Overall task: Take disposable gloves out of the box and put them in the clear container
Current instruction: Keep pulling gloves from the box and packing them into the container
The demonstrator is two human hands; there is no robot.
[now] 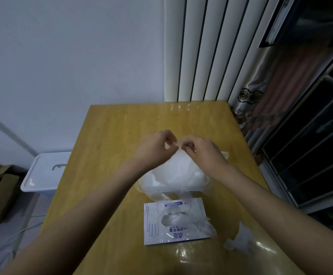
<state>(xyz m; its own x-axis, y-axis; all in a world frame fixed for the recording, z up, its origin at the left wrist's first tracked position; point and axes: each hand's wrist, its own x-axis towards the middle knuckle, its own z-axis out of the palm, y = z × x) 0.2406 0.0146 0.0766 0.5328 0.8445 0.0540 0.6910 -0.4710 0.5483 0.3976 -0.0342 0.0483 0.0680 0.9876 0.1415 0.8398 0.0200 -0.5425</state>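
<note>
Head view, looking down on a wooden table [110, 135]. Pinching the top edge of a thin translucent glove [176, 162] with the curled fingertips of both the left hand [153, 149] and the right hand [203, 152], knuckles close together, above the far side of the clear container [173, 190]. Hanging from that pinch down into the container, onto a crumpled white heap of gloves [193, 175] already inside. Just in front of the container, flat on the table, the white and blue glove box [153, 221], oval opening facing up, with clear film spilling out toward its right edge. To the right of the box, near the table edge, a loose crumpled glove [239, 240]. On the floor at left, a white lidded bin [42, 173]; behind the table, a white radiator [201, 48] and a patterned curtain [260, 108].
</note>
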